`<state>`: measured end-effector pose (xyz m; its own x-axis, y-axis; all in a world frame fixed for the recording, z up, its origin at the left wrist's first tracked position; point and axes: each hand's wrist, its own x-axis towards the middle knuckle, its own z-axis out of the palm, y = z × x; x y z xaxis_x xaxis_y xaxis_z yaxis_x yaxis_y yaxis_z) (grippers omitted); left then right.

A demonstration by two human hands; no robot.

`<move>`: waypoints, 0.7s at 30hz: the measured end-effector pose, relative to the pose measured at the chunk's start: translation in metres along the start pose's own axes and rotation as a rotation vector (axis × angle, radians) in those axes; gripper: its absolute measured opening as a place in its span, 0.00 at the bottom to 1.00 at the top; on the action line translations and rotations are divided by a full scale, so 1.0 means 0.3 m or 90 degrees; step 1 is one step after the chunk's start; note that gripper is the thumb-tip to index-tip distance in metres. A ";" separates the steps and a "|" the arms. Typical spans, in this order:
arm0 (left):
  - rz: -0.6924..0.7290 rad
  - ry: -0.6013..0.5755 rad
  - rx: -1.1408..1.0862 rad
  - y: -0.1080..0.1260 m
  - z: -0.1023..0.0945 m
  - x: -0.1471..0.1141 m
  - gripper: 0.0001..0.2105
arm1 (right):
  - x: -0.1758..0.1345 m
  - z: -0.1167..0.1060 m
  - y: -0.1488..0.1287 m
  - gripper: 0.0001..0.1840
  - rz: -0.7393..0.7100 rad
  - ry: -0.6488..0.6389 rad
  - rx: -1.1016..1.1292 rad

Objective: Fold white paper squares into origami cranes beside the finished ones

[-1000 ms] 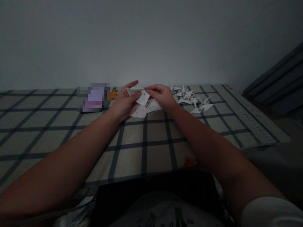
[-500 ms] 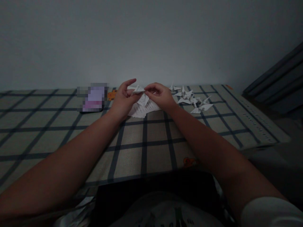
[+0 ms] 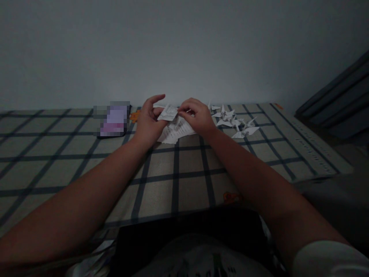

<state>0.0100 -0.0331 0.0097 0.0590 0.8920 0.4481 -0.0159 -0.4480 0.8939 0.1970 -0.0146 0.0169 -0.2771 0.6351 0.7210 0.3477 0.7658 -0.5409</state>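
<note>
Between my hands is a small folded piece of white paper [image 3: 168,113], held above the table. My left hand [image 3: 150,121] grips its left side between thumb and fingers, with the index finger raised and pointing right. At its right corner, my right hand [image 3: 197,115] pinches the paper with thumb and fingertips. Beneath lie printed paper sheets [image 3: 170,136], partly covered by the folded piece and my hands. Just right of my right hand sit several folded paper cranes [image 3: 238,123] in a loose cluster.
A phone [image 3: 113,121], blurred by pixel blocks, lies to the left. The table wears a checked cloth [image 3: 155,175] with dark stripes. A plain wall [image 3: 184,50] rises behind it, and a dark ridged surface [image 3: 337,100] stands at the right.
The folded paper has turned so that a broader, flatter face shows; the pointed flap seen hanging below it is no longer visible. My right hand has shifted slightly right.
</note>
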 end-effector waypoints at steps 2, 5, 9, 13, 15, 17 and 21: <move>0.003 -0.003 0.015 -0.004 -0.005 0.002 0.34 | 0.001 0.001 0.008 0.02 0.014 -0.019 -0.013; -0.009 -0.012 0.024 -0.004 -0.011 0.006 0.34 | 0.001 0.013 0.018 0.01 0.033 -0.028 0.019; -0.051 -0.013 -0.007 -0.006 -0.010 0.007 0.35 | -0.002 0.038 0.023 0.09 0.114 -0.051 0.129; -0.080 -0.020 -0.033 -0.014 -0.004 0.009 0.30 | -0.002 0.045 0.027 0.16 0.212 -0.046 0.203; -0.089 -0.038 -0.032 -0.014 -0.002 0.009 0.22 | -0.003 0.041 0.031 0.18 0.256 -0.034 0.228; -0.099 -0.052 -0.031 -0.011 -0.001 0.008 0.15 | -0.003 0.038 0.032 0.18 0.282 -0.024 0.250; -0.132 -0.053 -0.066 -0.010 -0.002 0.013 0.12 | -0.004 0.037 0.034 0.17 0.306 -0.013 0.276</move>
<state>0.0096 -0.0284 0.0089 0.1536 0.9545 0.2556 -0.0976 -0.2427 0.9652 0.1908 -0.0065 0.0058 -0.1994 0.9158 0.3486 0.0456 0.3641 -0.9303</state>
